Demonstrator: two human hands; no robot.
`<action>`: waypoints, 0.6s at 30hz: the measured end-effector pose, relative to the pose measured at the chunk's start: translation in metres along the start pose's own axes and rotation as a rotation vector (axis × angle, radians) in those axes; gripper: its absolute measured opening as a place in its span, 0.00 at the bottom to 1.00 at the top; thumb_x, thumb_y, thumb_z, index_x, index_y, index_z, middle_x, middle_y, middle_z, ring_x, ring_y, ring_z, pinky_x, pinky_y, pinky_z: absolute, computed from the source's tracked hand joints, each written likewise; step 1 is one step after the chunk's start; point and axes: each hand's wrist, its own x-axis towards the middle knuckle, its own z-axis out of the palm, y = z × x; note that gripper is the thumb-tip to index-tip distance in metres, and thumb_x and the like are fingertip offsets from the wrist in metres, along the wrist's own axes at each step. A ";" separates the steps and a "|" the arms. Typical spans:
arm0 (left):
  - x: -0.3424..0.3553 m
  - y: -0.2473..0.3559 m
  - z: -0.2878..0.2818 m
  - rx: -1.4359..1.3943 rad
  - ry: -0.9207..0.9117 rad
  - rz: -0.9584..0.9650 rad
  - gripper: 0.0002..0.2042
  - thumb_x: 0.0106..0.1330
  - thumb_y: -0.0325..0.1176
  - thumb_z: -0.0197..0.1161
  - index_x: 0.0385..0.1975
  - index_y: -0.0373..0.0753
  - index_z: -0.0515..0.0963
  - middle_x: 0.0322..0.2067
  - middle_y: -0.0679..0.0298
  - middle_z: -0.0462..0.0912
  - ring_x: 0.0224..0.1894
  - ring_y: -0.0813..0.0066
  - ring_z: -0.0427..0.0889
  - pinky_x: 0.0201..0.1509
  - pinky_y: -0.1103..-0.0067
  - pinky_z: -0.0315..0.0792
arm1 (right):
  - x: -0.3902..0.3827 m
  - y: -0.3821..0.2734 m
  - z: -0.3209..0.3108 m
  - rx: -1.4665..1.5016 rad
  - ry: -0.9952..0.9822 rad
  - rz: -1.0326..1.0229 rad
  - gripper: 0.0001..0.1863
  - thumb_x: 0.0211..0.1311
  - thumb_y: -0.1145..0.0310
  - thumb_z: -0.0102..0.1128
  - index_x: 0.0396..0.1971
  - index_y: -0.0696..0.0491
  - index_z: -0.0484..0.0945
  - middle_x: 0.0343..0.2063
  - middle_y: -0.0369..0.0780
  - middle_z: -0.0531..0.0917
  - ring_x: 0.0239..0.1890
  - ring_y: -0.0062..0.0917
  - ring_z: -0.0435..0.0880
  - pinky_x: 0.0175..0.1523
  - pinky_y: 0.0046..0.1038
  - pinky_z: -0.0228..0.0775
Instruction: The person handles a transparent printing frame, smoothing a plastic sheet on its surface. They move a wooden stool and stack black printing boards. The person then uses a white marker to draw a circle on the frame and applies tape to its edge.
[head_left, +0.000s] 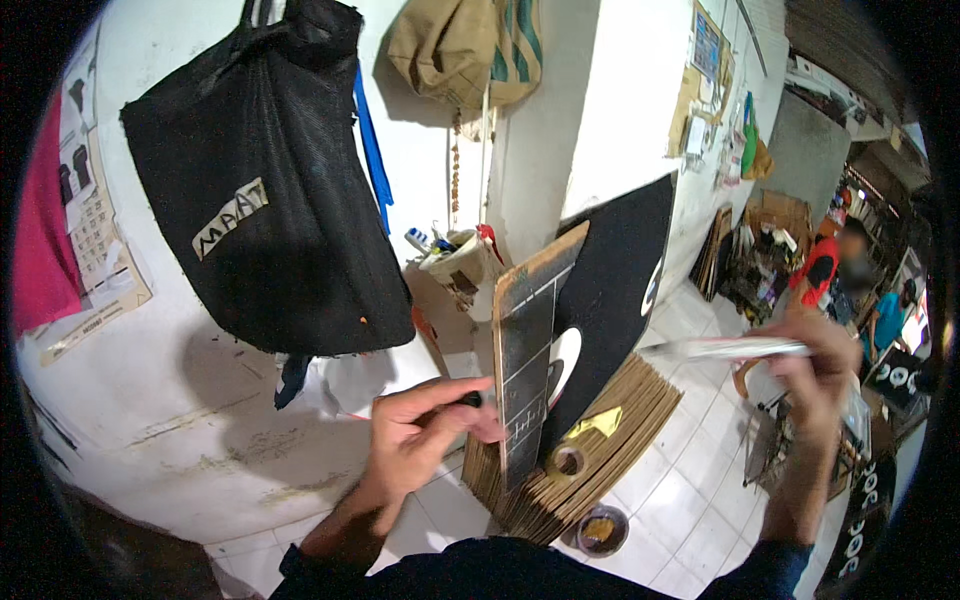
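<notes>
A narrow chalkboard with a worn wooden edge and white ruled lines stands upright on a stack of brown cardboard sheets. My left hand is closed at its left edge, fingertips against the board. A small black piece, perhaps a cap, sits between thumb and fingers. To the right, my right hand is raised and closed around a long white pen-like thing, smeared by motion, its tip toward the board. Behind the chalkboard leans a black panel with white round shapes.
A tape roll and a yellow scrap lie on the stack. Beside it on the tiled floor is a round bowl. A black bag and a pen holder hang on the wall. People are farther off at right.
</notes>
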 end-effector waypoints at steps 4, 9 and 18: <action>-0.003 -0.024 0.007 -0.116 -0.115 0.017 0.16 0.71 0.19 0.58 0.58 0.26 0.75 0.45 0.46 0.85 0.45 0.57 0.88 0.51 0.69 0.84 | -0.016 0.011 0.047 -0.030 -0.291 0.054 0.09 0.56 0.71 0.74 0.36 0.58 0.88 0.29 0.41 0.89 0.27 0.25 0.85 0.34 0.25 0.75; -0.008 -0.019 0.011 -0.130 -0.062 -0.080 0.18 0.71 0.18 0.57 0.60 0.25 0.73 0.47 0.44 0.84 0.48 0.55 0.87 0.54 0.70 0.84 | -0.017 0.018 0.078 0.143 -0.363 -0.001 0.11 0.56 0.71 0.74 0.38 0.58 0.88 0.32 0.42 0.89 0.29 0.26 0.86 0.35 0.26 0.76; -0.013 -0.010 0.009 0.264 -0.095 0.008 0.17 0.71 0.18 0.58 0.59 0.28 0.75 0.45 0.49 0.86 0.49 0.65 0.87 0.52 0.79 0.81 | -0.010 0.023 0.088 0.163 -0.484 -0.059 0.12 0.54 0.73 0.75 0.38 0.58 0.87 0.32 0.43 0.88 0.28 0.29 0.85 0.33 0.28 0.75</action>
